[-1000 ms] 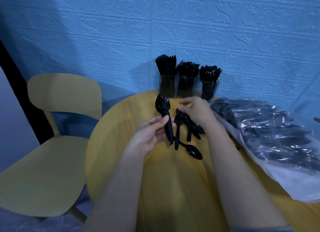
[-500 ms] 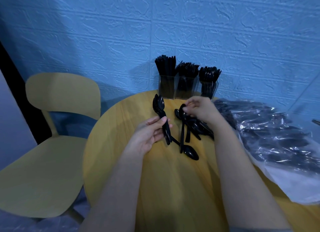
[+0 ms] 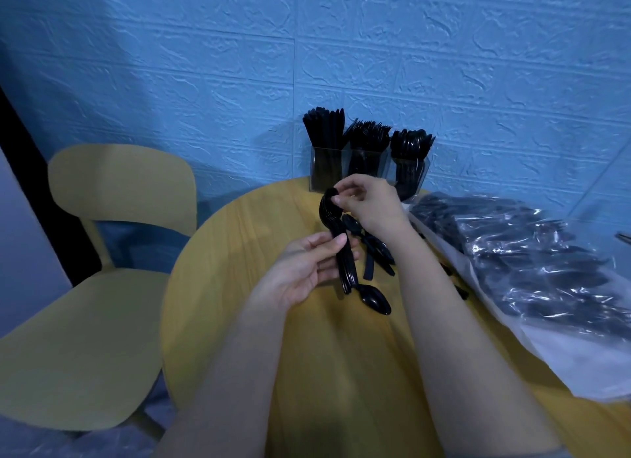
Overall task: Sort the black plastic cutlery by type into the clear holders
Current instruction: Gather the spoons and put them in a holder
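**Spoons stacked in both hands above the bench**

We see a nested stack of black spoons (image 3: 341,249) held upright over the round yellow bench (image 3: 218,286), its long axis running near vertical, bowls at the top toward the wall and handle ends pointing down toward us. The left hand (image 3: 300,273) reaches in from below, palm turned up and inward, thumb over the front of the handles and fingers curled behind them: its grip is clamped on the stack's lower half. The right hand (image 3: 372,204) arches over from the right, wrist bent, with thumb and forefinger pinching the bowl end at the top.

Under the hands a few loose spoons (image 3: 375,249) lie on the bench, handles fanning away from us; one spoon (image 3: 375,298) lies apart with its bowl toward us.

At the far edge, against the blue wall (image 3: 341,47), three clear holders (image 3: 362,167) stand side by side, with knives at left, forks in the middle and spoons at right, all standing upright. A clear plastic bag of cutlery (image 3: 532,263) lies on the right. A yellow chair (image 3: 102,252) stands at left.
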`<state>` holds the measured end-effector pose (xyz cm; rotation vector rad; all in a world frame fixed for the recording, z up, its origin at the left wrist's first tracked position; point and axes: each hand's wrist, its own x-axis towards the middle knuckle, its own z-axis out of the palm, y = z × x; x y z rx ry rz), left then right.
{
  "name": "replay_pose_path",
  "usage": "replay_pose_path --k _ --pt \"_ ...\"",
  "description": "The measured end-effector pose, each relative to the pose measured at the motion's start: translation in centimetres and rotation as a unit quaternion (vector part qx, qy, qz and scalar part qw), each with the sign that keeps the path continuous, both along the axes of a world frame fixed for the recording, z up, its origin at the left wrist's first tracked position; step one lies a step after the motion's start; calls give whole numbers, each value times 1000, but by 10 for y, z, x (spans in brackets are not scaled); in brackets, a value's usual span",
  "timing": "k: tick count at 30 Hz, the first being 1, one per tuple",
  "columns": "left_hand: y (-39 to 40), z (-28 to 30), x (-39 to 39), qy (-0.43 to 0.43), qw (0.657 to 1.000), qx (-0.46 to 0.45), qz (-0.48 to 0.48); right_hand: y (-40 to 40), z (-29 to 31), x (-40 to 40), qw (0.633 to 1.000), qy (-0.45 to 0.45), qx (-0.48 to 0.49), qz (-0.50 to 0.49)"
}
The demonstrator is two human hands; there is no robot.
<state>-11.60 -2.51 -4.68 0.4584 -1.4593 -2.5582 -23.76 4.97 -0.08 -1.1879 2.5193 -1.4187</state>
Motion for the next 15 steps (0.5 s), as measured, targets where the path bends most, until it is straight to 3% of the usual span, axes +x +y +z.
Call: replay_pose_path --k 3,7,15 --pt "-3 -2 0 3 999 13 29 11 -3 -11 994 9 92 -56" --pt "-6 -4 -2 -5 998 43 54 23 -13 -23 937 -34 336 -87" --pt "-7 -6 -5 -10 995 51 85 19 -16 -22 930 -34 348 -114"
